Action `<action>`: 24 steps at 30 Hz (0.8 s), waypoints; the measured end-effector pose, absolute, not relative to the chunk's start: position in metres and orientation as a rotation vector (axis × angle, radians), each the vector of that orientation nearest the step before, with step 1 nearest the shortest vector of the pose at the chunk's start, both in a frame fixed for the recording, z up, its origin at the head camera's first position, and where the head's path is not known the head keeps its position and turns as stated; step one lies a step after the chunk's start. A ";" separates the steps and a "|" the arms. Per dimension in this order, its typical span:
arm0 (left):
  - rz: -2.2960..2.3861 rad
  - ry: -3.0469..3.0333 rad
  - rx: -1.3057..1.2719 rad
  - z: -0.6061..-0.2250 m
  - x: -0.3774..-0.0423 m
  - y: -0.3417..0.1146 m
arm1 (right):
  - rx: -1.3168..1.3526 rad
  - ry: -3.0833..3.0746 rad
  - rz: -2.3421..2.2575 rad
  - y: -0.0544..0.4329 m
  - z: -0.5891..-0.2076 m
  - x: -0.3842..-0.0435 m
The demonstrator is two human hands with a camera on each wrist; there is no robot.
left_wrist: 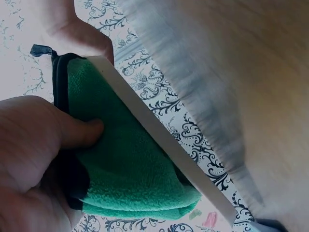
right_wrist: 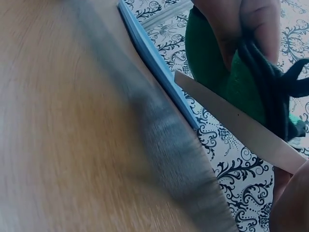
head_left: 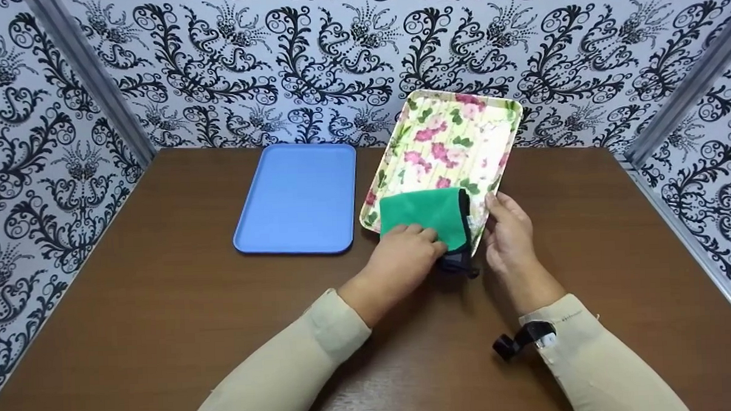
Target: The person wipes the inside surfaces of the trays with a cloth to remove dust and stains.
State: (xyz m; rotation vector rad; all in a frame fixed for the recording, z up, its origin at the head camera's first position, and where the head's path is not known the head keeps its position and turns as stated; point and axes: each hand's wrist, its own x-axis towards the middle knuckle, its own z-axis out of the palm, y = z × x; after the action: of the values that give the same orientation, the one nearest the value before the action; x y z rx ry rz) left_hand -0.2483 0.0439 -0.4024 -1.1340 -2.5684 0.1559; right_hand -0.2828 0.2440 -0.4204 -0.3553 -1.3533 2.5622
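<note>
A floral tray (head_left: 436, 145) with pink blossoms and green leaves is held up at a slant over the table. At its right edge, my right hand (head_left: 512, 234) grips the rim, thumb on the upper face. My left hand (head_left: 404, 256) holds a folded green cloth (head_left: 426, 210) with black edging against the tray's near end. In the left wrist view the thumb (left_wrist: 82, 133) presses on the plush cloth (left_wrist: 116, 164), beside the tray's pale edge (left_wrist: 149, 130). The right wrist view shows the cloth (right_wrist: 241, 92) bunched in the left hand, a dark loop sticking out.
A plain blue tray (head_left: 298, 199) lies flat on the brown table (head_left: 180, 285), left of the floral one. Behind the table stands a wall (head_left: 226, 58) with black scroll patterns. A black strap-mounted device (head_left: 522, 340) sits at the right wrist.
</note>
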 end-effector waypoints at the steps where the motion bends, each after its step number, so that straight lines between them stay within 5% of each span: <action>1: 0.175 -2.569 -1.125 -0.402 -0.249 0.043 | -0.353 -1.356 2.563 0.244 -0.420 -0.283; 24: 0.136 -2.675 -0.903 -0.403 -0.267 0.023 | -0.336 -1.438 2.533 0.248 -0.419 -0.283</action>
State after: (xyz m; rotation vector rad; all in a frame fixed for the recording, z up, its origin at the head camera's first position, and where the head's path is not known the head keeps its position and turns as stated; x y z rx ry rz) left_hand -0.2670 0.0231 -0.4029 -0.9029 -2.6751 0.1363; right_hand -0.2833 0.2478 -0.4189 -0.3355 -1.4377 2.5329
